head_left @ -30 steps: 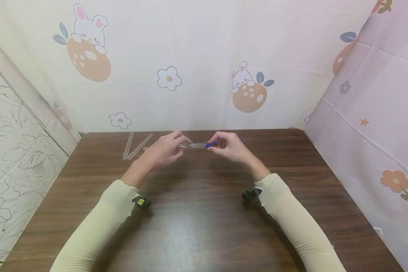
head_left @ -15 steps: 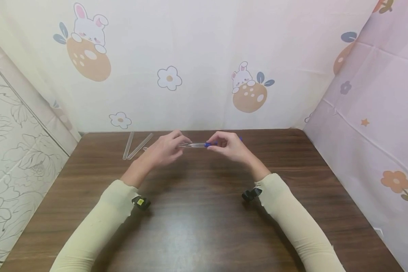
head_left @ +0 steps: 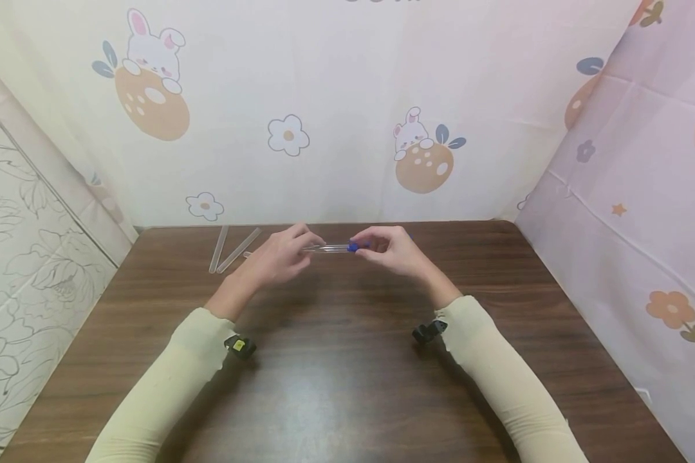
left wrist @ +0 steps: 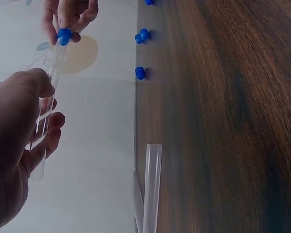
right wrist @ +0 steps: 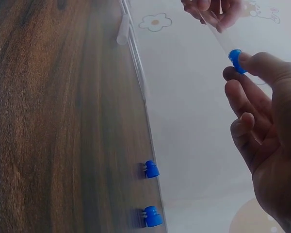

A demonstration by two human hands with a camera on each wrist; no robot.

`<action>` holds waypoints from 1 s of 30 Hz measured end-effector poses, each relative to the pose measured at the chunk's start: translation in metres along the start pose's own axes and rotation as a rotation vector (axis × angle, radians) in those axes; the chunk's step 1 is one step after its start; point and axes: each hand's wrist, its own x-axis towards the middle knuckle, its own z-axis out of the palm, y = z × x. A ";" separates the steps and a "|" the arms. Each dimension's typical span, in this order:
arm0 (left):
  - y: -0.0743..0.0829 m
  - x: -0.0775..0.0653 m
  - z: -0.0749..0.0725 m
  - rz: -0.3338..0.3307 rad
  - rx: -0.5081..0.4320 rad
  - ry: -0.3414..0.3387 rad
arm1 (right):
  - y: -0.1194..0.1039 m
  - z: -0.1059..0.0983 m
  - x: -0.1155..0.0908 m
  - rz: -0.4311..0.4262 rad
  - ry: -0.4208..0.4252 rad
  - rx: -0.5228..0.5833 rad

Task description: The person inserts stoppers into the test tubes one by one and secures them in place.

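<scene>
While the left hand [head_left: 282, 257] holds the tube [left wrist: 55, 77] between thumb and curled fingers, the right hand [head_left: 395, 249] pinches the blue stopper [right wrist: 236, 59] at its mouth. Raised above the table [head_left: 324, 373], the tube's long axis runs left to right, stopper end pointing right, rounded end left.

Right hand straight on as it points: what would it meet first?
Probably the clear tube, at whose end the right hand pinches a blue stopper; the left hand lies farther along. How deep the stopper sits is unclear.
</scene>
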 end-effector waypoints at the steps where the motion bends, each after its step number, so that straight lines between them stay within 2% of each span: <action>1: 0.000 0.000 0.000 0.000 -0.002 -0.001 | -0.001 0.000 0.000 0.003 0.003 0.002; 21: 0.001 -0.001 0.000 -0.014 -0.025 0.015 | 0.000 -0.002 -0.001 0.061 0.011 0.015; 30: 0.000 -0.001 0.003 0.007 -0.026 0.054 | 0.000 -0.002 0.000 0.054 -0.001 0.039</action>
